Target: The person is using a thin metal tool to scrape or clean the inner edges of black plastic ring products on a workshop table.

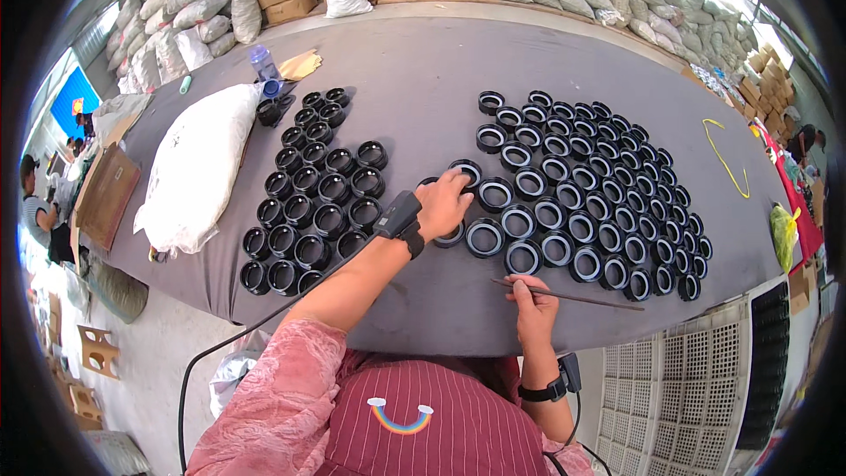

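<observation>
Your left hand (443,203) grips a black ring (464,172) by the right-hand rings (586,185); your right hand (531,304) pinches a thin stick (573,297) (left cluster (313,189) seemingly untouched).

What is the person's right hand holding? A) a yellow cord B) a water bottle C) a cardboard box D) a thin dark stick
D. The right hand pinches a thin dark stick lying across the grey table, just below the black rings with pale inner liners, while the left hand rests on one ring.
</observation>
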Action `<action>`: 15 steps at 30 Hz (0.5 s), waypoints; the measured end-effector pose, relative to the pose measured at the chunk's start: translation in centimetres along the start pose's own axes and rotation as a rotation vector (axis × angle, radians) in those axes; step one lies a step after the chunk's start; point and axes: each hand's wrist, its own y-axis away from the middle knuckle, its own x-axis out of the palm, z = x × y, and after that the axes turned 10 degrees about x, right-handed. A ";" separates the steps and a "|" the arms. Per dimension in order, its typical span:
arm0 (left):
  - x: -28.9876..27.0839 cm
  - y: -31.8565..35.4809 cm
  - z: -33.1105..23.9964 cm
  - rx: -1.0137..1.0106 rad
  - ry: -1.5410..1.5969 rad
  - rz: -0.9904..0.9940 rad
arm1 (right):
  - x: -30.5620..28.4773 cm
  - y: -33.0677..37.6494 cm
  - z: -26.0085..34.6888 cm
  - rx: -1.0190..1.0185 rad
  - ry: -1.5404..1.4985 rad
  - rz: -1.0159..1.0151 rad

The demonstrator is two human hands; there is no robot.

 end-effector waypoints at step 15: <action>-1.5 6.9 -3.9 0.342 -0.384 0.167 | -3.3 0.6 -2.1 -0.042 0.211 0.043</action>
